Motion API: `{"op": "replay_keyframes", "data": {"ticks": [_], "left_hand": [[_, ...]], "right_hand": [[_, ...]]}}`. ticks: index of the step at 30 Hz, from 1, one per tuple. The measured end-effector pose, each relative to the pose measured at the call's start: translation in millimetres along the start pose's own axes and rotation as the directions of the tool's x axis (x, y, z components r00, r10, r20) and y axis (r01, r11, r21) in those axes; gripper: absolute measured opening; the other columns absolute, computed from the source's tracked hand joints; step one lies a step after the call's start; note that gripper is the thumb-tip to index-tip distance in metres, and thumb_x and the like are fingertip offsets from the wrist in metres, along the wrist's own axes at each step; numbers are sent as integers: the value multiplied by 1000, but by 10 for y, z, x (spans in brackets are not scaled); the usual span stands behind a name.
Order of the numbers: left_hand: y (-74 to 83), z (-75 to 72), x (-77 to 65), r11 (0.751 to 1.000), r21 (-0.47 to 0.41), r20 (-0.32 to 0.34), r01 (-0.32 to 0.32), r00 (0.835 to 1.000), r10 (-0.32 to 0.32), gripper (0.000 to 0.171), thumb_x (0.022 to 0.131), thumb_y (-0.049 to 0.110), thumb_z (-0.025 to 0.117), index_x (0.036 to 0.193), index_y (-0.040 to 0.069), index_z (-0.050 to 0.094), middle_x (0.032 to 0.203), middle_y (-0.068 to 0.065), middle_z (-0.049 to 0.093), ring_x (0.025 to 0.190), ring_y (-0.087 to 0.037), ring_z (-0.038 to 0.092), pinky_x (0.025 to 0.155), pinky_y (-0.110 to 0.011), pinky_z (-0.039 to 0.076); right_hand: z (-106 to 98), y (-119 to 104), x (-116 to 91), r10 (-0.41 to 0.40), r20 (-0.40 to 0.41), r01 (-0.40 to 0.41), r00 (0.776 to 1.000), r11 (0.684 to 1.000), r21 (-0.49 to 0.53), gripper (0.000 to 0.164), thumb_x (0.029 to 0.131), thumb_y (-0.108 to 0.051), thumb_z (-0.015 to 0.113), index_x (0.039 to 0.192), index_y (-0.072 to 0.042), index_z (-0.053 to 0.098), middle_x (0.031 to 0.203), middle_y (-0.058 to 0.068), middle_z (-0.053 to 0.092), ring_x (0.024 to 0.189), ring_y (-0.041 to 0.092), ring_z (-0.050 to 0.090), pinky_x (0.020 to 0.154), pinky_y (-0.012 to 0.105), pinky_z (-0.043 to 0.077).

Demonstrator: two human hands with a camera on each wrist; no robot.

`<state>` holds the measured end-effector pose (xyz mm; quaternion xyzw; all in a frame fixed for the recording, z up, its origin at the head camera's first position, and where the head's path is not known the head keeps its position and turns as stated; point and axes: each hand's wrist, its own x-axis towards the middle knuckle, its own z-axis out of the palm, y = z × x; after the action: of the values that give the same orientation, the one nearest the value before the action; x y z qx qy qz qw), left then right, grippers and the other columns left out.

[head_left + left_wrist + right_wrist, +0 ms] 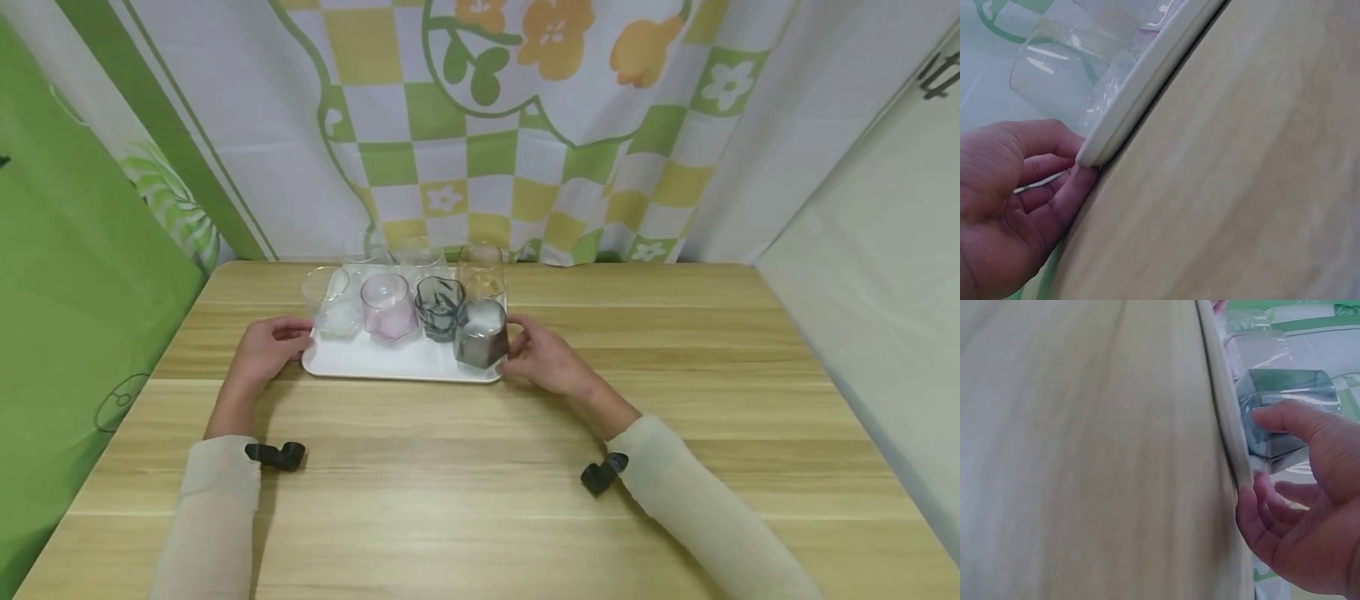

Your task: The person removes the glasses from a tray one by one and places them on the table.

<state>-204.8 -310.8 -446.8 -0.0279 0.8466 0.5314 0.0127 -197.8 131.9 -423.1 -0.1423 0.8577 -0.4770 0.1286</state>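
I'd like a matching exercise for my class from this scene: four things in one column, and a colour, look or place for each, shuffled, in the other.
1. left hand
2. right hand
3. tray
4. tabletop

A. white
B. beside the grey hexagonal glass
C. wood-grained
D. at the tray's left end

Pairs: 1-D; 2-B; 3-A; 4-C

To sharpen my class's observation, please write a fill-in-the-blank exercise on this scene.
The tray is coloured ____.
Between the pink glass and front grey glass, the ____ one is nearer the right hand.
The left hand holds the tray's ____ side, not its right.
The large flowers on the curtain are coloured ____.

Missing words: white; grey; left; orange.
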Motion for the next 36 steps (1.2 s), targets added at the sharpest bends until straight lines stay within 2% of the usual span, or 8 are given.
{"op": "replay_keyframes", "data": {"ticks": [6, 9, 11, 15, 20, 27, 32, 36], "left_hand": [[-79, 11, 9, 996, -84, -14, -5, 1000, 4, 37, 97, 4, 69, 128, -15, 62, 102, -6, 66, 87, -4, 63, 73, -20, 57], [-87, 11, 3, 995, -94, -16, -18, 1000, 17, 38, 97, 5, 69, 128, -16, 61, 102, -8, 66, 87, -4, 63, 73, -20, 57], [-82, 10, -7, 995, -94, -9, -28, 1000, 27, 40, 97, 5, 68, 130, -17, 59, 106, -13, 65, 87, -3, 62, 74, -20, 57], [-97, 1, -9, 994, -101, -1, -30, 1000, 30, 39, 98, 4, 67, 130, -17, 59, 109, -17, 64, 88, -4, 61, 74, -19, 56], [-147, -10, 14, 994, -105, 8, -39, 999, 40, 37, 98, 4, 67, 129, -15, 60, 106, -13, 62, 89, -7, 61, 74, -21, 57], [-135, -20, 16, 993, -112, 16, -38, 999, 40, 38, 97, 0, 65, 130, -17, 58, 100, -9, 60, 87, -6, 57, 73, -19, 56], [-139, -30, 26, 994, -99, 29, -37, 999, 40, 38, 97, -3, 62, 131, -20, 55, 102, -14, 58, 87, -6, 56, 73, -19, 56], [-110, -28, 14, 997, -65, 36, -34, 999, 37, 38, 97, -2, 63, 130, -18, 57, 104, -17, 58, 87, -8, 56, 73, -19, 55]], "right_hand": [[20, -95, 21, -93, -47, 95, 995, 994, 53, 97, 79, -15, 90, 157, -9, 34, 132, 19, 50, 112, 34, 54, 91, 45, 51], [53, -132, 47, -121, -72, 126, 990, 990, 66, 106, 78, -19, 92, 161, -12, 27, 140, 17, 44, 125, 35, 48, 101, 50, 47], [79, -150, 66, -128, -85, 134, 988, 988, 70, 110, 77, -21, 93, 163, -14, 24, 143, 17, 40, 129, 36, 45, 104, 51, 45], [133, -182, 102, -124, -100, 133, 987, 988, 82, 111, 76, -23, 94, 163, -15, 25, 146, 17, 39, 128, 34, 46, 103, 49, 46], [181, -184, 148, -128, -116, 138, 985, 987, 85, 109, 76, -26, 94, 161, -15, 29, 147, 17, 39, 123, 33, 50, 97, 46, 49], [223, -193, 189, -141, -111, 158, 984, 975, 154, 102, 77, -22, 93, 158, -10, 33, 143, 18, 47, 123, 34, 55, 101, 45, 48], [229, -204, 189, -135, -116, 151, 984, 977, 152, 92, 77, -20, 93, 152, -10, 41, 139, 17, 53, 121, 35, 57, 101, 46, 48], [236, -194, 186, -128, -129, 144, 983, 981, 128, 90, 77, -23, 93, 151, -10, 43, 138, 16, 54, 121, 33, 57, 102, 45, 48]]}}
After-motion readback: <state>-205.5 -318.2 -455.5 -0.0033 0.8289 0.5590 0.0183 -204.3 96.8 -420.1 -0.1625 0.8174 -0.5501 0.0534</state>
